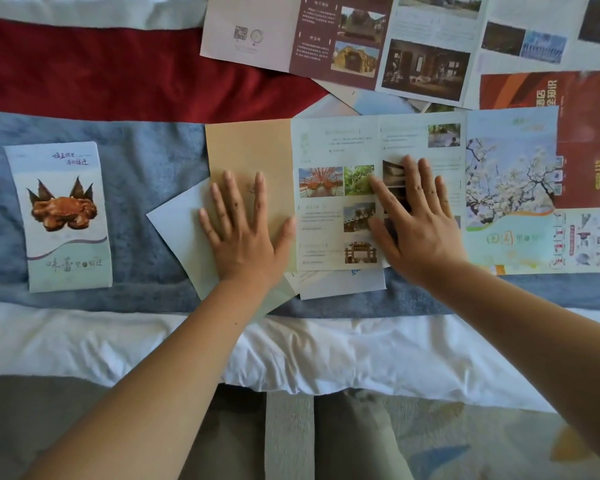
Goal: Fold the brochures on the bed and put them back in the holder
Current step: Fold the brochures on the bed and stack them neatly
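An unfolded pale green brochure [333, 147] with photos and a blossom panel lies across the blue runner. Its left panel, tan on the back [246, 147], is turned over onto it. My left hand [245, 230] lies flat with fingers spread on that tan panel. Flat on the brochure's middle panels rests my right hand [416, 216], fingers also spread. A folded brochure with a crab picture [65, 216] lies alone at the left. No holder is in view.
More open brochures lie behind and to the right: a white and maroon one [326, 39], a red one [586, 133]. Loose pale sheets [181, 230] stick out under the tan panel. The bed's white edge [326, 355] runs near me, with floor below.
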